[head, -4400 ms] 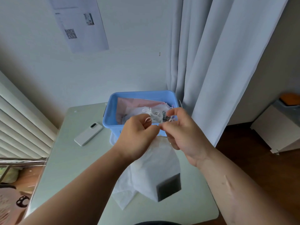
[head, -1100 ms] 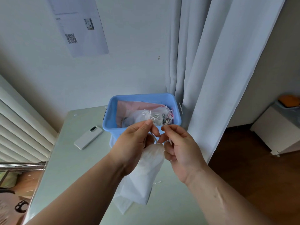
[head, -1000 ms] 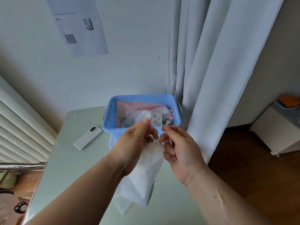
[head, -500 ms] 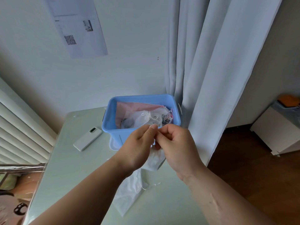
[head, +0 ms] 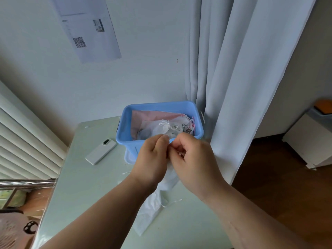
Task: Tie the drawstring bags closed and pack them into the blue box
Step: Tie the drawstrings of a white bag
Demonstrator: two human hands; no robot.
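room: pale wall with a printed sheet (head: 89, 29) bearing a QR code, grey curtain (head: 233, 69) on the right, blinds (head: 21, 141) on the left, wood floor (head: 269, 177)
surface: glossy light table (head: 80, 186)
blue box (head: 124, 130): at the table's far edge, against the curtain, open top, sitting on a white tray or lid (head: 128, 158)
box contents: pink bag (head: 152, 116) at the back, tied white bag (head: 161, 130) on top with its cord in a bow, dark cords at the right end
white drawstring bag (head: 156, 200): in front of the box, top held up at the hands, fabric trailing down onto the table, loose cord end (head: 172, 203) beside it
left hand (head: 152, 159): fingers curled, thumb and forefinger pinching the bag's top
right hand (head: 194, 162): fingers curled, tips meeting the left hand's at the same spot, pinching there
knot: hidden behind the fingers, can't tell its state
white handset (head: 101, 151): flat on the table, left of the box, apart from it
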